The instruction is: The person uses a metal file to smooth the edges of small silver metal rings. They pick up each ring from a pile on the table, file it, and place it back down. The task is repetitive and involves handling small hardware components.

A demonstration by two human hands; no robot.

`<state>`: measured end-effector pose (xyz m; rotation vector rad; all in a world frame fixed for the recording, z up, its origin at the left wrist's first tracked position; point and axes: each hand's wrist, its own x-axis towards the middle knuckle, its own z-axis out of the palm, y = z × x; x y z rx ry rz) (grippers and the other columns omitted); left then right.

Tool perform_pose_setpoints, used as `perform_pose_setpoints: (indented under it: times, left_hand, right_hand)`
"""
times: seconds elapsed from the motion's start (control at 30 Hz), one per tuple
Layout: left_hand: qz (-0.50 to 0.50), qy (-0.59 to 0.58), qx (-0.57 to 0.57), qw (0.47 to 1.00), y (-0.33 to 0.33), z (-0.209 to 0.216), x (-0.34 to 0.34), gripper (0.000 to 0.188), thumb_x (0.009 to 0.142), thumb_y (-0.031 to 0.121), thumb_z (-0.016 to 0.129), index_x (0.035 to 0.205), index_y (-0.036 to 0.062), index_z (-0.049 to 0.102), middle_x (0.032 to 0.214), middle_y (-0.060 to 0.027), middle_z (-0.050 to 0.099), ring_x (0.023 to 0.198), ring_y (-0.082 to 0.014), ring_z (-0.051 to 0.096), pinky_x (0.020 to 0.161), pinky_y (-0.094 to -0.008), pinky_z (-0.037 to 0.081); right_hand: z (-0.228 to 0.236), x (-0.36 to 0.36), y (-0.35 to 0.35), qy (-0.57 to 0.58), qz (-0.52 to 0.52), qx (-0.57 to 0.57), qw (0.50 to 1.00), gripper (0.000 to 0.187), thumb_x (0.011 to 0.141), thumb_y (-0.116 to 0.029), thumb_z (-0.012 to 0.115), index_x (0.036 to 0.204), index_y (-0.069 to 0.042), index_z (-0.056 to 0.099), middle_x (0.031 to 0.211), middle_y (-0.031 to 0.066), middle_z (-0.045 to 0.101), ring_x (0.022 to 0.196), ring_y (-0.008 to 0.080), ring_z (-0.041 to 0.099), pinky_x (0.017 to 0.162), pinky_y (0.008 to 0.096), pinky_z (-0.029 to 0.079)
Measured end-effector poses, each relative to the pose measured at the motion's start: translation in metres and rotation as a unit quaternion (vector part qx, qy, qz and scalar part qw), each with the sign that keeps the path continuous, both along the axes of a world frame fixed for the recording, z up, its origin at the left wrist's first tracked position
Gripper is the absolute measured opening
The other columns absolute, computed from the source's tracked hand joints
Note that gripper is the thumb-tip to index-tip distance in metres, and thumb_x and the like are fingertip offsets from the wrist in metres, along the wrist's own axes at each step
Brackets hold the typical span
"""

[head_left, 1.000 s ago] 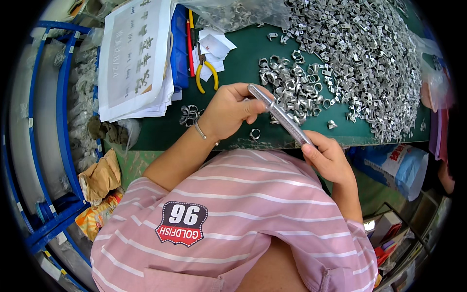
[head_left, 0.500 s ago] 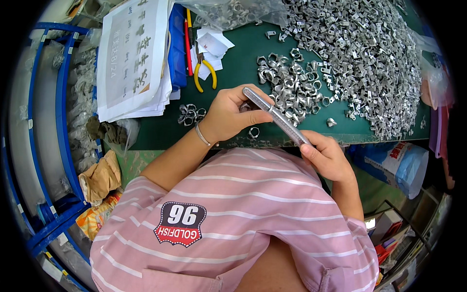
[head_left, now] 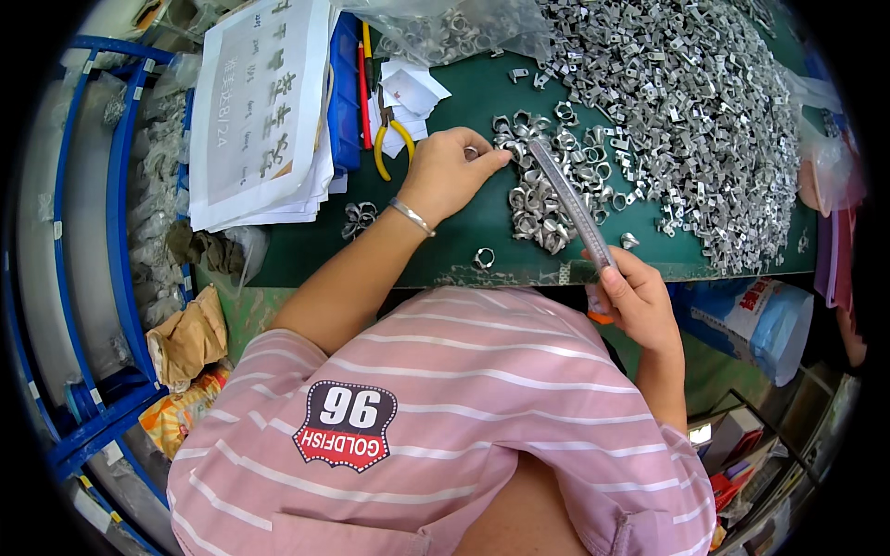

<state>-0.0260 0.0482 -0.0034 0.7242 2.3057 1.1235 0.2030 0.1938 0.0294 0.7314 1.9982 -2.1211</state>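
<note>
My left hand (head_left: 452, 172) rests on the green table (head_left: 464, 93), its fingertips pinching a small silver metal ring at the edge of a small cluster of metal rings (head_left: 542, 190). A thin bracelet circles that wrist. My right hand (head_left: 630, 296) grips the near end of a long thin metal rod (head_left: 567, 199) that slants up and away over the ring cluster. The rod's far tip lies close to my left fingertips. A big heap of small silver metal parts (head_left: 686, 102) covers the table's far right.
A stack of printed white papers (head_left: 264, 102) lies at the left beside a blue box (head_left: 345, 102), pens and yellow-handled pliers (head_left: 389, 139). A clear bag of parts (head_left: 445, 28) sits at the back. Blue metal racking (head_left: 102, 278) stands left; a blue and white bag (head_left: 756, 320) hangs at right.
My left hand let go of the rod and reached forward to the ring cluster. My right hand dropped back toward my body, still holding the rod.
</note>
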Motion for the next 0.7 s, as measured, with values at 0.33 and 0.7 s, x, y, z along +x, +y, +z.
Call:
perform_pose_setpoints:
  times: [0.33, 0.7]
  left_hand:
    - [0.013, -0.355, 0.158, 0.921, -0.020, -0.004, -0.006, 0.015, 0.078, 0.014, 0.064, 0.085, 0.0007, 0.060, 0.071, -0.0008, 0.056, 0.063, -0.0075, 0.050, 0.056, -0.0205, 0.041]
    - [-0.117, 0.100, 0.047, 0.987, -0.020, 0.002, 0.013, 0.017, 0.067, 0.006, 0.070, 0.082, 0.0023, 0.062, 0.071, -0.0039, 0.052, 0.060, -0.0113, 0.050, 0.056, -0.0227, 0.042]
  right_hand:
    - [0.002, 0.000, 0.001, -0.008, 0.007, 0.000, 1.000, 0.033, 0.090, -0.025, 0.049, 0.109, 0.001, 0.054, 0.063, -0.0038, 0.045, 0.055, 0.0041, 0.043, 0.048, 0.0186, 0.034]
    - [-0.003, -0.002, -0.002, -0.003, 0.003, -0.004, 1.000, 0.031, 0.089, -0.023, 0.049, 0.109, 0.001, 0.054, 0.064, -0.0034, 0.046, 0.055, 0.0043, 0.044, 0.048, 0.0190, 0.035]
